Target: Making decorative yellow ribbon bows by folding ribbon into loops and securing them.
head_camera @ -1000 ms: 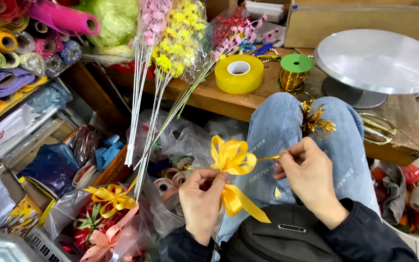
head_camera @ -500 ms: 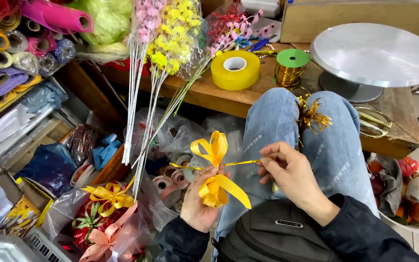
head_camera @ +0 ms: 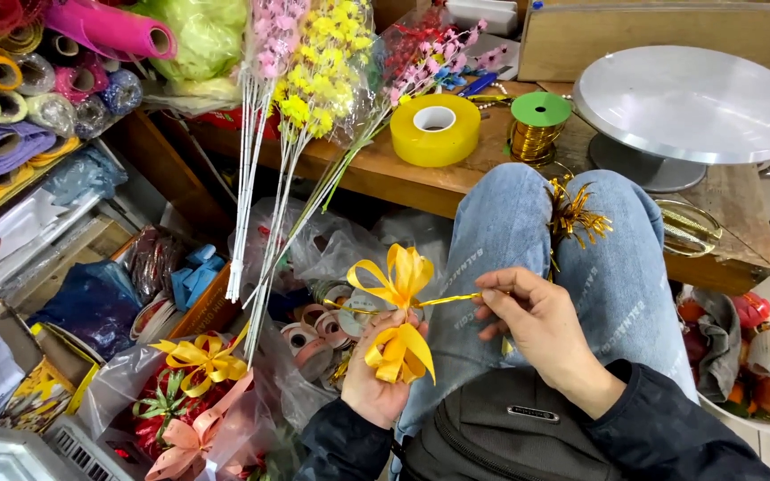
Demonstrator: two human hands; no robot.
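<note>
A yellow ribbon bow (head_camera: 398,307) with several loops sits over my lap, in front of my jeans-clad knees (head_camera: 572,258). My left hand (head_camera: 378,379) grips the bow from below, around its gathered middle and lower loops. My right hand (head_camera: 532,322) pinches the thin yellow pull strand (head_camera: 447,300) that runs from the bow's centre to the right. A small gold tinsel piece (head_camera: 574,214) lies between my knees. A dark bag (head_camera: 501,428) rests on my lap under both wrists.
A wooden table (head_camera: 376,174) ahead holds a yellow tape roll (head_camera: 435,130), a green-topped gold ribbon spool (head_camera: 538,126) and a metal turntable (head_camera: 690,102). Artificial flower sprays (head_camera: 314,80) lean at left. Wrapping rolls (head_camera: 11,89), bags and another yellow bow (head_camera: 200,358) crowd the floor.
The bow's loops have bunched tighter and sit slightly lower. My right hand has kept its pinch on the strand and shifted a little rightward; my left hand stays under the bow.
</note>
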